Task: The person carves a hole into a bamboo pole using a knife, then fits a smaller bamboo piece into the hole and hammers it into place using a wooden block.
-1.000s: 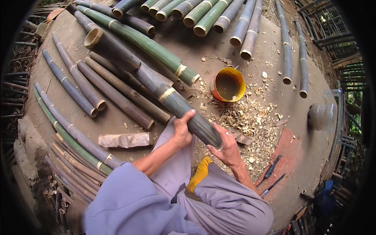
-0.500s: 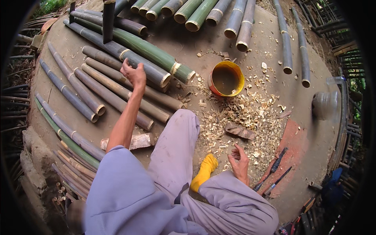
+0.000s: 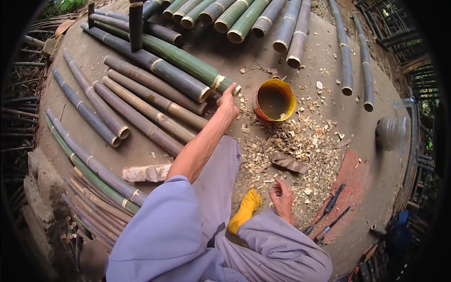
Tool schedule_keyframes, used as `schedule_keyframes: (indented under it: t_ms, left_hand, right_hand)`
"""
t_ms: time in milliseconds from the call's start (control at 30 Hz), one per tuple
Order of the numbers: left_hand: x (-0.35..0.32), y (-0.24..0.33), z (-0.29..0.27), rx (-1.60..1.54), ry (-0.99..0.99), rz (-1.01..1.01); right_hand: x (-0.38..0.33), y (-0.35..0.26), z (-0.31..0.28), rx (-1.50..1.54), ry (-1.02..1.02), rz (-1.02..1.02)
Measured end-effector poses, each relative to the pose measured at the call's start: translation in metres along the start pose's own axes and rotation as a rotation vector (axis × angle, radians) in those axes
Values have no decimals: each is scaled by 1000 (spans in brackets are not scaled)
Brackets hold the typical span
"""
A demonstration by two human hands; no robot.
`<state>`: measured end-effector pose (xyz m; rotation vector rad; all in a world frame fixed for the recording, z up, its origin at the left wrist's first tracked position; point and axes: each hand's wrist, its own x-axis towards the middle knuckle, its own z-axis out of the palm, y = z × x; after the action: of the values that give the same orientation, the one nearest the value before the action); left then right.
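Outdoor bamboo workshop: cut bamboo poles (image 3: 155,82), wood shavings (image 3: 291,145), hand tools (image 3: 324,214).

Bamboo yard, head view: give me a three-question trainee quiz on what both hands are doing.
1. True or false: the left hand touches the cut end of the green bamboo pole.
2. What is the right hand doing? A) gripping a pole B) resting open over the wood shavings C) holding the yellow bucket
3. Fill in: the two dark hand tools lie on the person's ____ side.

Key: 1 true; 2 B; 3 right.
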<state>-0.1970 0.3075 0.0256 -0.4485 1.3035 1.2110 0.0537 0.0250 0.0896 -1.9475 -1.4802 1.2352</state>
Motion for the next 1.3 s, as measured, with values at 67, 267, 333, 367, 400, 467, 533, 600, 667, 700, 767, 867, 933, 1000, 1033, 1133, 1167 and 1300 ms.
schedule_keyframes:
  t_ms: [67,267,333,367,400,467,533,600,667,700,767,867,933,1000,1033,1133,1167,1300]
  left_hand:
    - [15,0,5,-128,-32,27]
    - [26,2,-7,-131,-269,145]
    - [10,7,-24,-243,-483,138]
    - [-3,9,-29,-319,-577,113]
    - [-15,13,-34,-366,-665,70]
    - [-49,18,-45,-419,-821,31]
    - [-85,14,-60,-375,-916,12]
    - [-122,2,-75,-203,-917,-66]
    - [-143,-25,-97,-19,-931,-195]
    - [-155,-44,-107,40,-908,-230]
    - [-182,-75,-116,160,-930,-359]
    - [-210,-137,-116,271,-1030,-475]
    - [-231,-176,-115,381,-1039,-522]
    - [-251,-185,-115,615,-1007,-478]
    - [-255,-185,-116,773,-1034,-487]
    - [-207,-190,-143,845,-1143,-582]
    - [-197,-159,-159,426,-841,-681]
    - [-113,-49,-158,-145,-602,-629]
  right_hand:
    - [-1,0,2,-11,-18,4]
    - [2,5,-15,-1,-5,44]
    - [2,7,-27,-13,4,64]
    - [2,6,-33,-14,10,60]
    - [6,5,-40,-15,14,49]
    - [13,-11,-55,1,-1,25]
    - [25,-27,-70,56,3,-12]
    - [39,-46,-86,124,-11,-14]
    - [54,-80,-98,118,-85,-76]
    - [62,-97,-102,114,-121,-107]
    - [75,-126,-98,113,-301,-126]
    - [86,-171,-85,-85,-660,-84]
    - [84,-162,-82,-180,-709,-302]
    - [71,-147,-90,-182,-751,-204]
    - [64,-139,-95,-182,-770,-154]
    - [24,-135,-132,-234,-679,21]
    - [25,-123,-132,-197,-716,9]
    - [-29,-90,-197,-411,-500,57]
